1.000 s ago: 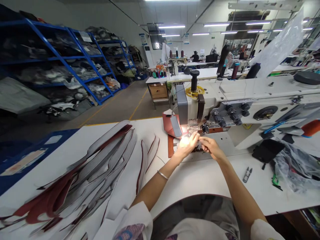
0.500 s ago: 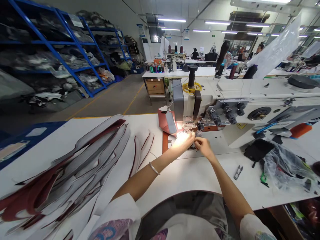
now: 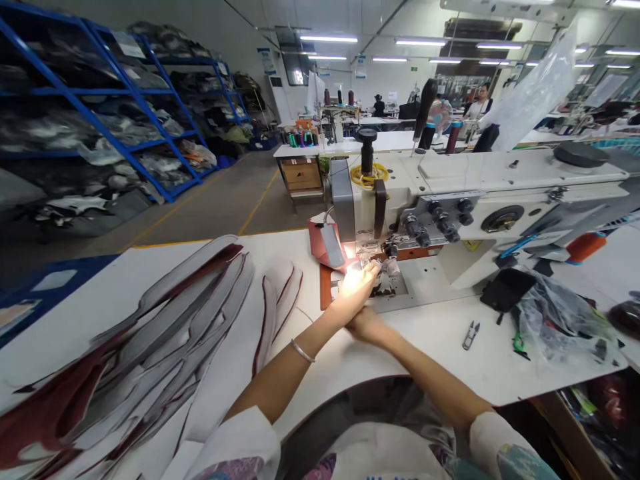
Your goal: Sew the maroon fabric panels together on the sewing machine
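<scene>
A white industrial sewing machine (image 3: 450, 173) stands in front of me. My left hand (image 3: 359, 283) is at its needle area, fingers pinched together under the bright lamp; glare hides what they hold, if anything. My right hand (image 3: 367, 325) is beneath my left wrist, its fingers hidden behind the left forearm. Beside the needle area sits a red piece (image 3: 323, 247), with a grey lamp head (image 3: 331, 244) in front of it. Exposed metal parts (image 3: 387, 287) show in the machine bed just right of my left hand.
Grey pieces with dark red edges (image 3: 175, 333) cover the table's left side, and a smaller pair (image 3: 277, 300) lies nearer the machine. Thread snips (image 3: 471, 335), a black pouch (image 3: 507, 290) and a clear plastic bag (image 3: 555, 320) are on the right. Blue shelves (image 3: 107, 140) stand behind.
My right hand has moved left and toward me, from the needle area to under my left wrist. My left hand stays by the needle. The view has shifted slightly.
</scene>
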Demonstrator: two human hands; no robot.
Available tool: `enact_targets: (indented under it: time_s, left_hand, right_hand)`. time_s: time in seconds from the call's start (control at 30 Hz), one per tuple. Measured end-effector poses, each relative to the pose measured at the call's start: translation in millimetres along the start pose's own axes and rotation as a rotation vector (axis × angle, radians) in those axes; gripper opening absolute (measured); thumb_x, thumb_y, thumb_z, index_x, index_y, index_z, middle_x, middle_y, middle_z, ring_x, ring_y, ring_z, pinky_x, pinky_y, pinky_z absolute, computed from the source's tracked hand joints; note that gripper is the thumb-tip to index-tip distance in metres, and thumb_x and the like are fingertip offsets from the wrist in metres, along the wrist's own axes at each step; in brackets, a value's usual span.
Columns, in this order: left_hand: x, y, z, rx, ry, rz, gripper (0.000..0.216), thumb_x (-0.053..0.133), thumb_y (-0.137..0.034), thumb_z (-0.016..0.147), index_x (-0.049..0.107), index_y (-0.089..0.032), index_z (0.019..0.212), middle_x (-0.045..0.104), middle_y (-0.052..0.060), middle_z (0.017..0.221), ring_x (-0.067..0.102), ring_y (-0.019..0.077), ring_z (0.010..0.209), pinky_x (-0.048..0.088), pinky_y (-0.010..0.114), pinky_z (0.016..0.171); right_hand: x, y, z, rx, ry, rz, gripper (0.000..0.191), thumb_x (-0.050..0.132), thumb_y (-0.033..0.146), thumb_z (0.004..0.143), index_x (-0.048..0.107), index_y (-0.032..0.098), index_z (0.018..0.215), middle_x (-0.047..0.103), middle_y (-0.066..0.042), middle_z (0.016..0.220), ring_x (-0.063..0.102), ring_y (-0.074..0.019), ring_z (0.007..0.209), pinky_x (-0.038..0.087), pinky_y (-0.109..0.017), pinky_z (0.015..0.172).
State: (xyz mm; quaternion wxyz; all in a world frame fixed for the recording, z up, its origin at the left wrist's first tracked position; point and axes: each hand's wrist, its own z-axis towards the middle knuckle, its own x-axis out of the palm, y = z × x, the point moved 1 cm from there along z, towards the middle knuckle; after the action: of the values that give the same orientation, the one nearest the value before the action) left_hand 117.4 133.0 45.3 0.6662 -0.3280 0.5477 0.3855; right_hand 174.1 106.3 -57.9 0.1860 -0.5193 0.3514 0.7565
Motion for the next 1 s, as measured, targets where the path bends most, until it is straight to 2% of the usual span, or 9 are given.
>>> enact_targets:
  time_s: [0.13,0.2,0.27,0.37,0.47,0.57,0.67,0.87,1.0]
  left_hand:
    - [7.0,5.0,3.1,-0.016,-0.019,-0.108,0.049,0.034,0.003,0.09,0.059,-0.017,0.128,0.064,0.01,0.133,0.067,0.0246,0.103,0.054,0.034,0.084]
    - [15.6,10.6,-0.8,-0.003,-0.061,-0.21,0.053,0.035,0.002,0.09,0.057,-0.019,0.133,0.058,0.009,0.143,0.064,0.0246,0.116,0.055,0.035,0.092]
    - [26.8,15.3,-14.9,0.032,-0.136,-0.333,0.054,0.036,-0.001,0.091,0.056,-0.021,0.137,0.052,0.008,0.15,0.061,0.0225,0.124,0.054,0.036,0.099]
    - [50.2,14.3,-57.9,-0.062,-0.306,-0.568,0.042,0.042,-0.015,0.096,0.058,-0.023,0.134,0.056,0.009,0.146,0.063,0.0222,0.122,0.056,0.035,0.099]
    - [81.9,-1.7,-110.4,-0.33,-0.329,-0.886,0.031,0.051,-0.026,0.095,0.062,-0.022,0.124,0.073,0.007,0.111,0.074,0.0205,0.091,0.06,0.033,0.084]
    - [105.3,-23.5,-144.1,-0.436,-0.151,-1.126,0.016,0.057,-0.027,0.091,0.068,-0.019,0.1,0.074,0.003,0.082,0.073,0.0191,0.071,0.06,0.029,0.07]
    - [104.7,-29.8,-140.9,-0.212,-0.072,-1.017,0.015,0.058,-0.026,0.092,0.07,-0.02,0.086,0.074,0.003,0.081,0.072,0.0191,0.075,0.057,0.029,0.073]
    - [72.2,6.2,-61.0,-0.048,-0.736,-0.295,0.023,0.049,-0.02,0.1,0.071,-0.02,0.104,0.069,0.008,0.088,0.064,0.0193,0.085,0.048,0.031,0.078]
    - [78.8,10.7,-19.1,0.043,-0.829,-0.111,0.017,0.055,-0.024,0.099,0.072,-0.021,0.099,0.07,0.008,0.094,0.062,0.0191,0.088,0.044,0.032,0.08]
  right_hand:
    - [60.3,88.8,-7.9,-0.41,0.282,0.099,0.023,0.051,0.013,0.092,0.073,0.016,0.099,0.075,-0.007,0.104,0.068,-0.0225,0.094,0.051,-0.029,0.081]
    - [79.2,117.7,-15.8,-0.403,0.322,0.188,0.022,0.052,0.018,0.092,0.071,0.015,0.102,0.074,-0.01,0.109,0.067,-0.0248,0.099,0.052,-0.033,0.086]
    - [83.1,120.1,-28.6,-0.295,0.343,0.323,0.023,0.051,0.016,0.09,0.071,0.012,0.101,0.073,-0.012,0.108,0.068,-0.0263,0.097,0.053,-0.035,0.085]
    - [56.0,70.6,-51.5,0.065,0.204,0.754,0.028,0.045,0.014,0.086,0.069,0.011,0.101,0.074,-0.012,0.098,0.069,-0.0206,0.082,0.055,-0.03,0.075]
    - [3.7,-3.9,-62.7,0.513,-0.033,1.218,0.036,0.045,0.036,0.092,0.062,0.012,0.112,0.072,-0.014,0.098,0.058,-0.013,0.055,0.045,-0.024,0.047]
    - [-44.7,-48.9,-52.0,0.498,-0.243,1.471,0.053,0.057,0.055,0.088,0.056,0.018,0.125,0.068,-0.015,0.115,0.062,-0.014,0.071,0.044,-0.021,0.049]
    - [-64.9,-57.8,-33.7,0.523,-0.362,1.342,0.046,0.068,0.053,0.078,0.059,0.016,0.104,0.065,-0.003,0.074,0.055,-0.013,0.059,0.044,-0.023,0.05]
    - [-68.1,-40.8,-36.7,0.489,-0.477,0.552,0.027,0.048,0.045,0.091,0.057,0.019,0.086,0.049,0.005,0.055,0.045,-0.0116,0.052,0.035,-0.024,0.058]
    - [-79.3,-43.2,-47.5,0.418,-0.421,0.325,0.027,0.043,0.041,0.094,0.06,0.021,0.088,0.049,0.004,0.055,0.044,-0.0122,0.051,0.031,-0.024,0.059]
